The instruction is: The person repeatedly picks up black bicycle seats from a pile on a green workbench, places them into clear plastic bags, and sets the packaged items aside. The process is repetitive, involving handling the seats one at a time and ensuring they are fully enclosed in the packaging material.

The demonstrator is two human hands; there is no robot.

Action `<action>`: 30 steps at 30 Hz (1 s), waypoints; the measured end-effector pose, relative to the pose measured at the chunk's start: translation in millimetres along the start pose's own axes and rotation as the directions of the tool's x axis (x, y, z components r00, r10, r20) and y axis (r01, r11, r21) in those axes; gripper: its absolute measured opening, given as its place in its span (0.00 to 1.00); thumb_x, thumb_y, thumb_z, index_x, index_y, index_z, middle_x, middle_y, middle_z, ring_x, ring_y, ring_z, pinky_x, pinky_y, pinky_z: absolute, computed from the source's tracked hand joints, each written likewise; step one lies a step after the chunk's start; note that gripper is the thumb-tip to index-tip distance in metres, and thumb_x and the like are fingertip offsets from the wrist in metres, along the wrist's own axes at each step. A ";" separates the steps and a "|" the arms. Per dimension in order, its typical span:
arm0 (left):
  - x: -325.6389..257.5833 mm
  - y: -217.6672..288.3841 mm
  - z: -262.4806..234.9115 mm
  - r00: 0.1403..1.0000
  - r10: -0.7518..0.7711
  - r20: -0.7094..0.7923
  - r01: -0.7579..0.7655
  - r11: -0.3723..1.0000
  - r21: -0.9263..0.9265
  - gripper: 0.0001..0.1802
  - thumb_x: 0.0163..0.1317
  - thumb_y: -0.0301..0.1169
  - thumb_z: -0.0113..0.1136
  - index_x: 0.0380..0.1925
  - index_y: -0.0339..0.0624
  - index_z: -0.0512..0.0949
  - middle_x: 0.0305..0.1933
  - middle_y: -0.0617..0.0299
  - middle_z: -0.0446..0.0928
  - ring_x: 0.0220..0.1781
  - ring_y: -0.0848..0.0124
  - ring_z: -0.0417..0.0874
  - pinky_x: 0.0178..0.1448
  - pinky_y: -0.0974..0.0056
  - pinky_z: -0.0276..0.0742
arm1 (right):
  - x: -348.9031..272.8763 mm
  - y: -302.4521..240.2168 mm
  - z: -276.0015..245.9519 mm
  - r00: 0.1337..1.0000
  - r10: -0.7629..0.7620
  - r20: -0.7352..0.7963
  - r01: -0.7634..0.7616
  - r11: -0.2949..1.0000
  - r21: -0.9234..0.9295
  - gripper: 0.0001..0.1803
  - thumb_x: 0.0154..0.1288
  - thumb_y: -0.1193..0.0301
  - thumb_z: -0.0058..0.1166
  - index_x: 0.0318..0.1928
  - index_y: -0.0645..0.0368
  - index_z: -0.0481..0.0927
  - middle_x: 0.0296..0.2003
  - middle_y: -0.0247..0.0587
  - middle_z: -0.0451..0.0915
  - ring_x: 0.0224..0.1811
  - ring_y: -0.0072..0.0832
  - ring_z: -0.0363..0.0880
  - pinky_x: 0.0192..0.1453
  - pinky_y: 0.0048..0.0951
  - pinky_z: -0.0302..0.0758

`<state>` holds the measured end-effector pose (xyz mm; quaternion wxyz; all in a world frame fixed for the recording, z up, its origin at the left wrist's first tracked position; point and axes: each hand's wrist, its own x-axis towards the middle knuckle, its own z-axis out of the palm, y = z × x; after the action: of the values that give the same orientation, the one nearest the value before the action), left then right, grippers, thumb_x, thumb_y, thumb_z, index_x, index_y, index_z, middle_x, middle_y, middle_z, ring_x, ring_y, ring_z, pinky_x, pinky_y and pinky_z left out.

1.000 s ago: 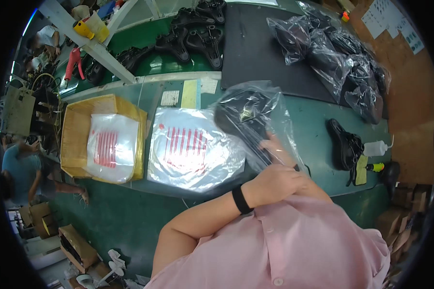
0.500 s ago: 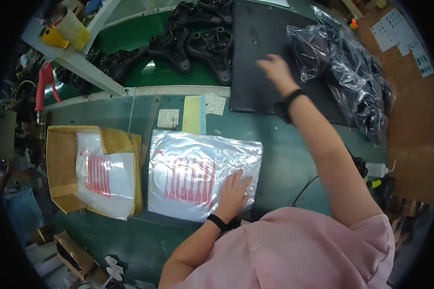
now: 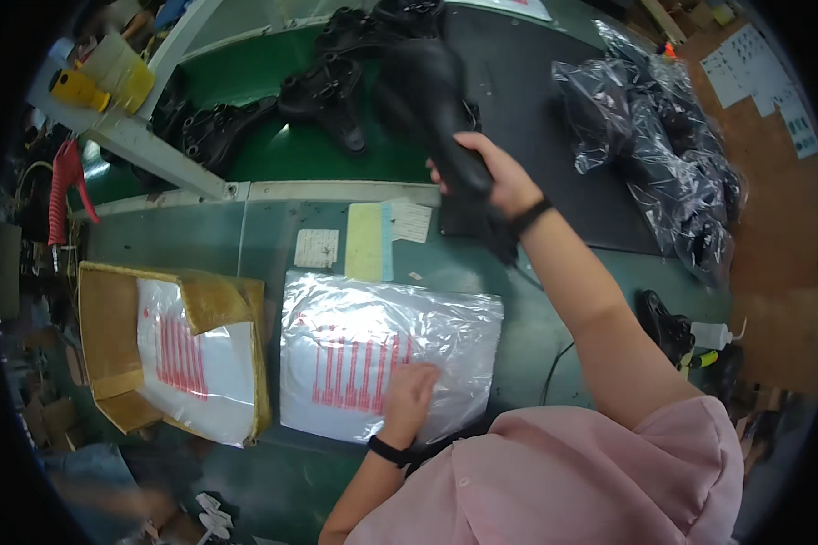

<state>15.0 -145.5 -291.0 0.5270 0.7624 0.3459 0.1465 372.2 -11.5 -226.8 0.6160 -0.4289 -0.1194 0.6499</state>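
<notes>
My right hand is wrapped round the narrow nose of a black bicycle saddle, lifted over the near edge of the dark mat. Motion blurs the saddle's outline. My left hand rests on a stack of clear plastic bags with red print, lying flat on the table. Its fingers are bent and drawn together, slightly smeared; whether they pinch any film is unclear. More black saddles lie upside down on the green surface at the back.
At the left stands an open cardboard box holding more printed bags. Bagged saddles are heaped at the right, partly on the black mat. Paper slips lie behind the bag stack. A white post rises at the back left.
My right hand, empty above the mat before, now holds a saddle and has come nearer and lower. My left hand has slid left on the bags, its fingers going from spread to bent.
</notes>
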 end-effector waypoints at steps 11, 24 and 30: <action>75.9 224.7 -43.0 0.826 0.563 0.036 -0.470 0.652 0.595 0.68 0.27 0.53 0.77 0.71 0.47 0.52 0.72 0.38 0.49 0.67 0.41 0.59 0.68 0.44 0.55 | -294.4 123.0 33.2 0.929 0.003 0.370 -0.195 0.854 0.483 0.46 0.56 0.41 0.49 0.59 0.73 0.60 0.32 0.50 0.72 0.17 0.32 0.75 0.10 0.26 0.69; 46.5 128.8 21.6 0.995 0.098 -0.008 -0.089 0.939 0.331 0.15 0.59 0.36 0.63 0.40 0.39 0.75 0.28 0.56 0.77 0.29 0.64 0.78 0.35 0.60 0.73 | -440.6 145.7 -43.8 0.951 -0.015 -0.308 -0.080 0.953 -0.293 0.43 0.49 0.58 0.66 0.60 0.71 0.62 0.38 0.56 0.77 0.36 0.40 0.81 0.32 0.33 0.79; -24.1 66.0 116.6 0.993 -0.106 -0.047 0.107 0.690 0.716 0.33 0.53 0.42 0.65 0.54 0.35 0.69 0.45 0.44 0.75 0.50 0.53 0.78 0.49 0.51 0.76 | -441.7 183.1 -120.0 0.705 -0.528 -0.475 -0.454 0.179 -0.873 0.51 0.40 0.60 0.72 0.61 0.71 0.58 0.44 0.60 0.78 0.48 0.48 0.79 0.54 0.38 0.73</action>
<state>90.9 -257.3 -274.7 0.1953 0.8859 0.4197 -0.0298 272.8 -494.0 -243.1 0.1989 -0.9255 -0.2711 0.1745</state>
